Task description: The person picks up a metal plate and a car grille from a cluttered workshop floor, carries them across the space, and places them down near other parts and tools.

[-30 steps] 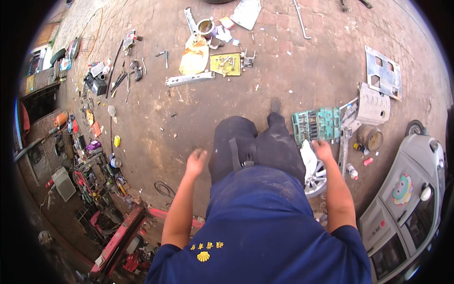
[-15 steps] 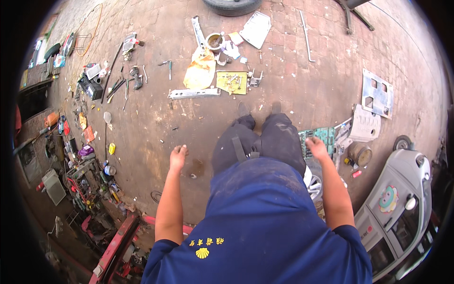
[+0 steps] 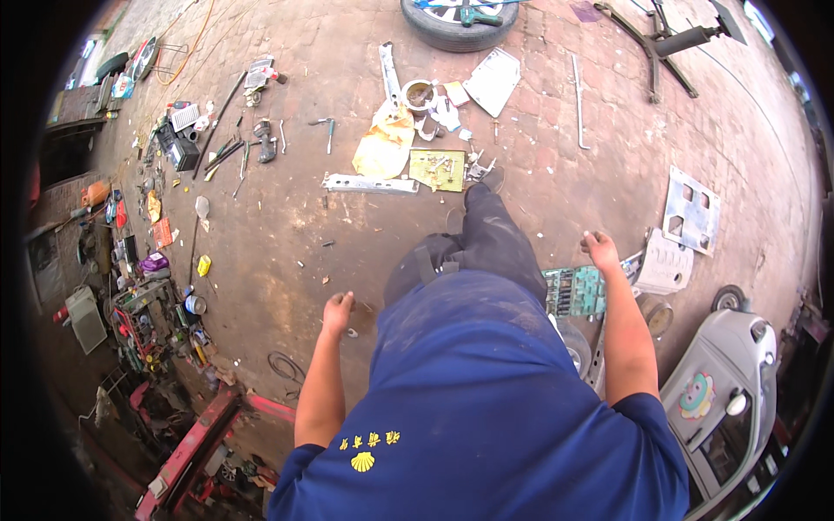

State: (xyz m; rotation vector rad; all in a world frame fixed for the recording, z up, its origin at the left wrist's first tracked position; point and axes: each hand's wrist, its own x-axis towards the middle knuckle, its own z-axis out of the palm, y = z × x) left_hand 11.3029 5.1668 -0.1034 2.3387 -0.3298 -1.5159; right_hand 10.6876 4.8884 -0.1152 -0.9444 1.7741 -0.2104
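My left hand (image 3: 339,310) hangs beside my body with its fingers loosely curled, and nothing shows in it. On the other side my right hand (image 3: 599,250) is held out with bent fingers, also with nothing visible in it. It is nearest to a green tool case (image 3: 575,291) on the floor. Ahead of my feet lies a yellow tray (image 3: 437,169) of small metal parts. A perforated metal bar (image 3: 369,183) lies to its left, and an orange-stained sheet (image 3: 384,143) behind it. My right shoe (image 3: 493,180) is beside the tray.
A tyre on a wheel (image 3: 460,35) lies far ahead, near a metal stand (image 3: 665,45). A cordless drill (image 3: 264,141) and hand tools lie ahead left. Clutter and a red beam (image 3: 195,447) line the left. Metal plates (image 3: 692,208) and a silver toy-like car (image 3: 725,391) are on the right.
My right leg has stepped forward toward the tray. My right hand has swung forward and my left hand back. More of the tyre and stand has come into view.
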